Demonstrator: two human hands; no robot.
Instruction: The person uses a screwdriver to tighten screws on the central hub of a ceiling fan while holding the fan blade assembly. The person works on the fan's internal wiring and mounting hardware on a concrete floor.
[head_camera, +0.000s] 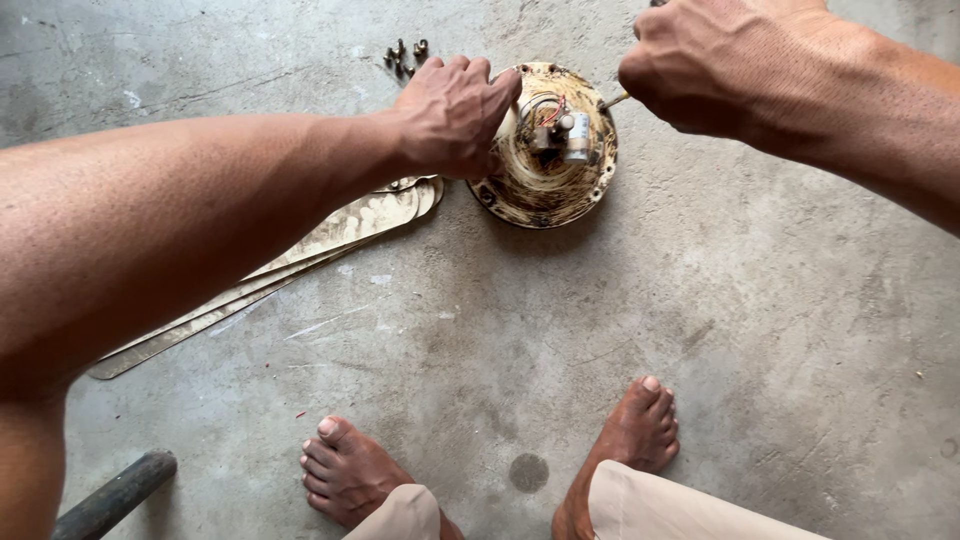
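Observation:
A round, rusty cream-coloured fan motor housing (545, 185) lies on the concrete floor, its open top showing wires and a small white part. My left hand (450, 110) grips the housing's left rim. Closed in a fist at the upper right, my right hand (700, 65) holds a thin metal tool, a screwdriver (615, 99), whose tip reaches into the housing's right side.
Stacked cream fan blades (300, 260) lie to the left of the housing. Several small screws (405, 57) sit behind my left hand. A dark rod (115, 495) lies at the bottom left. My bare feet (350, 470) stand in front.

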